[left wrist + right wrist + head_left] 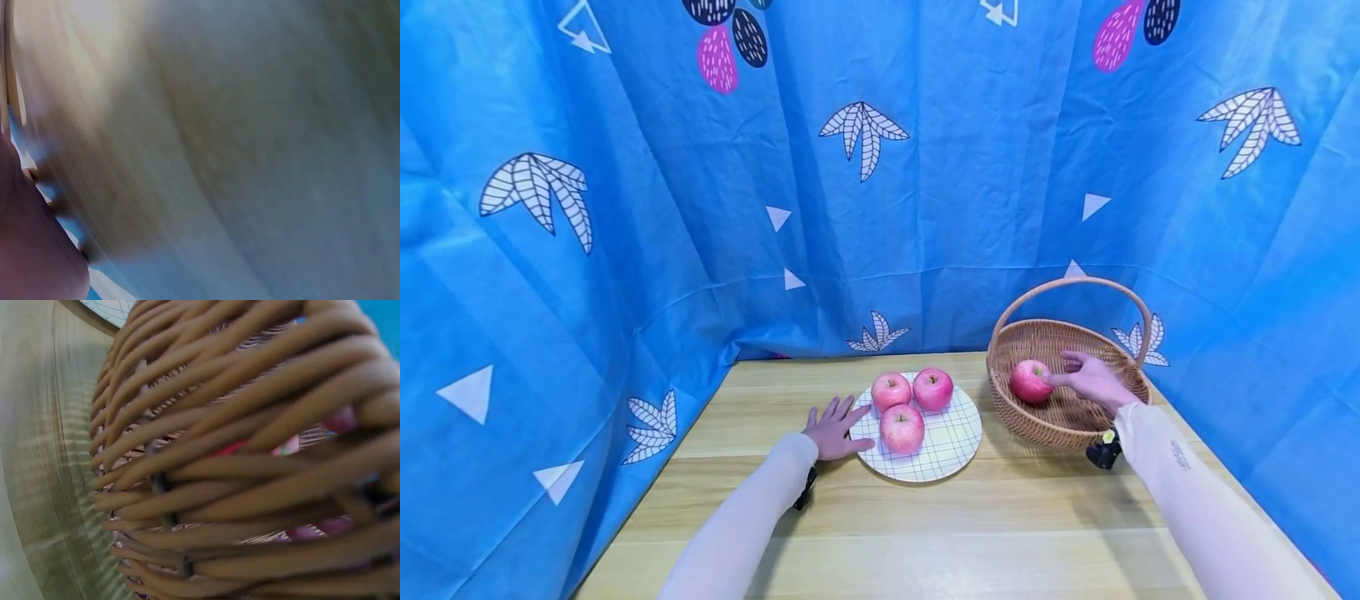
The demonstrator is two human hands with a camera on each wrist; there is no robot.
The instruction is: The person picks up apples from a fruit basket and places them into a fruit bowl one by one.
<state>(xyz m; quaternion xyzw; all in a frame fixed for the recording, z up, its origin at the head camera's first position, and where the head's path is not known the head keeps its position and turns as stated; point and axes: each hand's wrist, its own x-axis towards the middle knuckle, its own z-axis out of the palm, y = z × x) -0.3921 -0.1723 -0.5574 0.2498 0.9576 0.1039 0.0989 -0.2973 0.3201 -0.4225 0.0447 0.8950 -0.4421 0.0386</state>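
My left hand (835,429) lies with fingers spread at the left rim of a round white plate (951,454) with a grid pattern. On that plate three red apples sit close together: one in front (902,429), one at back left (891,392) and one at back right (933,389). My right hand (1092,382) reaches into a wicker basket (1045,429), fingers extended, its thumb tip right at the side of another apple (1032,381) inside. In the right wrist view the woven wall (250,425) fills most of the frame and largely hides that hand.
The basket's tall arched handle (1071,283) rises behind and over the right hand. A light wooden table (925,533) bears everything. Blue patterned cloth (962,208) hangs behind and along both sides. The left wrist view shows mostly blurred tabletop (187,156).
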